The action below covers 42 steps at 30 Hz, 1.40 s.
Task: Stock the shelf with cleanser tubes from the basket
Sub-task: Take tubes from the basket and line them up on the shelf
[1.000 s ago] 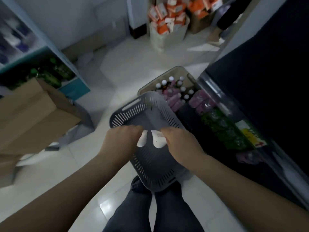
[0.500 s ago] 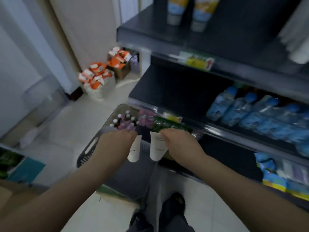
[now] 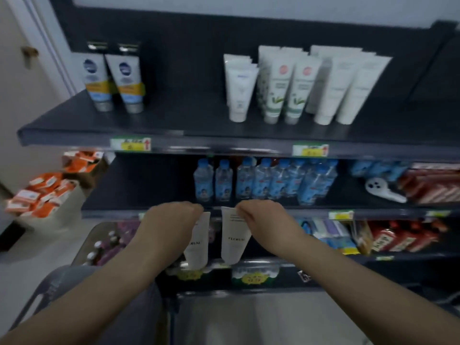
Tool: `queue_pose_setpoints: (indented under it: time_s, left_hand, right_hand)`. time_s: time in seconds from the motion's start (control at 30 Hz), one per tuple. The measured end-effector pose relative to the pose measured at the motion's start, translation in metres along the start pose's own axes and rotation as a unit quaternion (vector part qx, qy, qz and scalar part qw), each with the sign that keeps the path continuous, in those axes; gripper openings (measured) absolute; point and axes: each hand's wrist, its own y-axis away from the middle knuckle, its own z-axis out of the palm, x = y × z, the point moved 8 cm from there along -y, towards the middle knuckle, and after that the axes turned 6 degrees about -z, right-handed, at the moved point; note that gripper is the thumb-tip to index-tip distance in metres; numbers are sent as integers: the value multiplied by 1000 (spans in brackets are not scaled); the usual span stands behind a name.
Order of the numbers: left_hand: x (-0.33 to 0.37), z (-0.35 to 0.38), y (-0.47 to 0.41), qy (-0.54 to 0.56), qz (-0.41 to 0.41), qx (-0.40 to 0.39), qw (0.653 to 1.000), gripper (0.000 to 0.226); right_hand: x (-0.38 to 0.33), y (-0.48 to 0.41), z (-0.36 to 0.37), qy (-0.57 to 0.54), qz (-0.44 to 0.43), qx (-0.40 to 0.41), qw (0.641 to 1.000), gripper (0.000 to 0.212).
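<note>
Carry step: left hand [image 3: 171, 220] pinches one white cleanser tube [image 3: 198, 247] by its flat end, and right hand [image 3: 261, 215] pinches a second tube [image 3: 232, 242] the same way. Both hang cap-down, just apart, before the middle shelf [image 3: 139, 190]. Grey basket [image 3: 47, 287] low left. Next, probably: raise both to the top shelf [image 3: 174, 125] and stand them by the plain white tubes [image 3: 346, 88].
</note>
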Motion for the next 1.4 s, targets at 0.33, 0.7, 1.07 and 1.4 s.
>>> queue_pose_setpoints:
  time_s: [0.33, 0.7, 1.07, 1.4]
  left_hand:
    - [151, -64, -43, 4, 36, 44, 998, 33]
    - [257, -137, -115, -9, 88, 81, 993, 42]
    - [279, -217, -198, -31, 102, 169, 980, 31]
    - [264, -261, -272, 29, 123, 168, 978, 31]
  right_hand:
    - [126, 89, -95, -33, 24, 65, 997, 25]
    - [233, 126, -183, -91, 33, 136, 986, 21]
    - [270, 89, -284, -25, 26, 189, 981, 26]
    - [301, 31, -344, -4, 24, 215, 976, 24]
